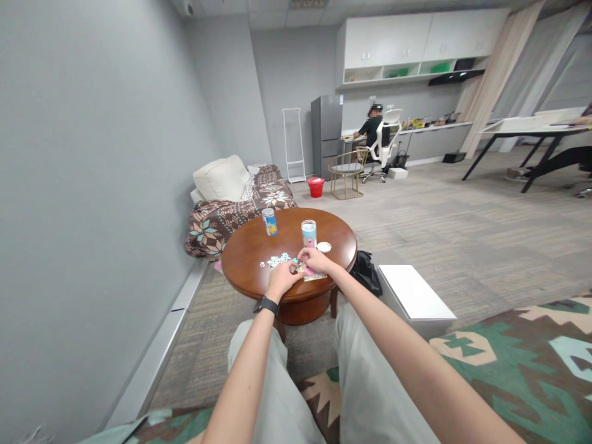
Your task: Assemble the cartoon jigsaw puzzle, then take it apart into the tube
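Small jigsaw puzzle pieces (278, 260) lie in a loose pile on the round brown wooden table (245, 254). At the pile's right side, my left hand (281, 279) rests low with curved fingers; a gap shows between thumb and forefinger. Close beside it, my right hand (315, 259) has its fingers bent down and pinched at the pieces, its fingertips partly hidden. Under and in front of it lies a small colourful picture sheet (315, 275), partly covered. Behind my right hand stands an open picture-printed can (309, 230), next to a round white lid (324, 247).
A closed blue can (269, 222) stands at the table's back left. On the floor to the right are a black bag (365, 271) and a white box (414, 291). A patterned sofa (231, 213) borders the table's far left. Farther back, a person (371, 128) sits at a counter.
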{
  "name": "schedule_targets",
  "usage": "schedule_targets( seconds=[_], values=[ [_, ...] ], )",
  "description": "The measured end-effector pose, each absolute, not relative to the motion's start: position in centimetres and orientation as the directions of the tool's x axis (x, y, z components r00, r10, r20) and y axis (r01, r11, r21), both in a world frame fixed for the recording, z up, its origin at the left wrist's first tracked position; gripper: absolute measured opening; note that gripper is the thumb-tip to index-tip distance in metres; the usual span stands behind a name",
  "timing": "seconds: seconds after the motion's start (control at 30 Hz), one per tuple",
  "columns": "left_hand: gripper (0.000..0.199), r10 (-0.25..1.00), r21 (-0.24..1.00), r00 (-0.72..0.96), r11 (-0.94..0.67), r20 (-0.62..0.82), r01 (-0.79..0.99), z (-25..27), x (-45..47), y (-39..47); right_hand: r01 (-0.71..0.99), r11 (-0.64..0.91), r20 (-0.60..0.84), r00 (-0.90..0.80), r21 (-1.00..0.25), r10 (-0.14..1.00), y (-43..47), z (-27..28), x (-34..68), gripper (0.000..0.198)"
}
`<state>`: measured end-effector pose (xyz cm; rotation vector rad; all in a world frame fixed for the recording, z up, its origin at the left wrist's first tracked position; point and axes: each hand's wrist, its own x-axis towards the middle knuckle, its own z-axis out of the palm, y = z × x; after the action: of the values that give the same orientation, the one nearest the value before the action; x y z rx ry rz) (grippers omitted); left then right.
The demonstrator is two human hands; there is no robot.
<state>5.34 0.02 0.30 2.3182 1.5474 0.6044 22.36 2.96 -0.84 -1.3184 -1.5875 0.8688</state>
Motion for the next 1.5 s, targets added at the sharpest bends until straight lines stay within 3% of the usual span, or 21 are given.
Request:
schedule_targets(
  seconds=[0.2,0.33,0.47,0.67,0.8,1.03,1.23,1.4,1.5],
  values=[
    [0.036,0.928,0.506,0.327,-0.373,0.180,0.778,0.1,5.1,0.3,0.626,0.376,0.379,-0.136,-0.683,0.916,1.2,-1.5,23.9,0.022],
    [0.025,0.916,0.578,0.343,-0.399,0.210,0.712,-0.2,4.8,0.7,0.658,0.421,0.413,-0.180,-0.624,0.893,1.2,-2.3,23.7,0.017],
    [0.010,0.893,0.643,0.373,-0.443,0.253,0.624,-0.6,4.4,1.2,0.629,0.440,0.440,-0.168,-0.641,0.882,1.4,-2.6,23.6,0.011],
    [0.017,0.927,0.861,0.316,-0.322,0.202,0.394,-1.1,4.4,1.8,0.513,0.338,0.440,0.088,-0.789,0.894,1.6,-2.8,24.6,0.029],
    [0.020,0.921,0.925,0.332,-0.293,0.204,0.244,-1.4,4.5,1.9,0.565,0.273,0.440,0.182,-0.779,0.879,1.9,-3.1,24.8,0.033],
    [0.016,0.914,0.918,0.342,-0.310,0.217,0.247,-1.6,4.5,2.0,0.700,0.275,0.450,0.074,-0.659,0.890,2.4,-3.8,24.1,0.014],
    [0.015,0.912,0.838,0.285,-0.390,0.295,0.382,-1.6,4.4,2.1,0.643,0.367,0.491,0.016,-0.672,0.871,1.9,-3.5,24.4,0.011],
    [0.013,0.858,0.729,0.366,-0.504,0.361,0.463,-1.4,4.4,2.0,0.529,0.424,0.468,-0.056,-0.735,0.882,1.5,-3.2,24.2,0.014],
    [0.014,0.839,0.685,0.405,-0.535,0.363,0.494,-1.2,4.4,1.8,0.508,0.492,0.515,-0.108,-0.707,0.851,1.4,-3.1,24.0,0.014]
  ],
)
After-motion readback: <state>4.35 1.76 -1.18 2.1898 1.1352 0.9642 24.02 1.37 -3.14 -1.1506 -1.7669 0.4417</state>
